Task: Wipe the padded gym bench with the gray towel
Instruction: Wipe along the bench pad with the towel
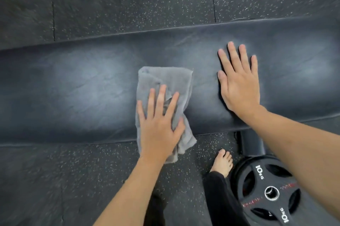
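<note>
the left hand (pixel 158 126) lies flat, fingers spread, pressing the gray towel (pixel 165 97) onto the bench (pixel 73 87). the right hand (pixel 239 80) rests open, palm down on bare padding just beside it. the towel is crumpled, its near end hanging over the bench's front edge.

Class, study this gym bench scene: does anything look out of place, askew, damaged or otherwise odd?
Little stands out. The gray towel is bunched, and one corner hangs over the bench near edge. A 10 kg weight plate lies on the floor right beside a bare foot, a possible stubbing hazard. The padding shows creases but no visible tears.
</note>
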A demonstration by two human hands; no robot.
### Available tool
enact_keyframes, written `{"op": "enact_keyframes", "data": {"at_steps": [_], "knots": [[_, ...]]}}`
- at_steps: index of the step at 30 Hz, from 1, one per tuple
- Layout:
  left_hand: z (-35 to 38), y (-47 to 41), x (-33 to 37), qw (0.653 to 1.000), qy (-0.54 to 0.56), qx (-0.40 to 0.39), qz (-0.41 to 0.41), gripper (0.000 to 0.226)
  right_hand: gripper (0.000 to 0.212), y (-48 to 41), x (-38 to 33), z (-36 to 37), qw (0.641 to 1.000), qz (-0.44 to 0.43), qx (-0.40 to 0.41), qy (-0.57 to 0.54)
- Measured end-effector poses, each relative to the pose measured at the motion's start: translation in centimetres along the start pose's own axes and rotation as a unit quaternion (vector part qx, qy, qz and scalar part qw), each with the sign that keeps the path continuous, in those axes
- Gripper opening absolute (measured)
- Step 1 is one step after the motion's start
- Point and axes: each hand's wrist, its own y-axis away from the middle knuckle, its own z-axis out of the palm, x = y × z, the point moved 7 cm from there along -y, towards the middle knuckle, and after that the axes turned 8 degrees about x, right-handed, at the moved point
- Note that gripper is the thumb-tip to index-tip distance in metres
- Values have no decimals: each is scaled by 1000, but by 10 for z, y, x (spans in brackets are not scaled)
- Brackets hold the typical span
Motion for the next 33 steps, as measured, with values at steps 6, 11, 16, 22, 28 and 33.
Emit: {"op": "enact_keyframes", "data": {"at_steps": [6,11,16,22,28,33], "knots": [[-5,54,-85,997,-21,14,-74,64,56,0,-2,2,1000,-3,-1,7],[5,17,-31,994,-29,36,-102,63,55,1,-1,2,1000,-5,1,7],[14,-23,59,998,-17,21,-61,65,54,0,1,5,1000,-10,-3,-6],[25,-88,128,997,15,58,-56,59,57,-5,16,-11,985,33,-11,-171],[29,-113,136,996,13,56,-71,61,58,-13,120,-57,992,69,31,-105],[28,-113,134,996,-1,54,-77,60,70,-8,210,-54,996,87,-26,-4]]}}
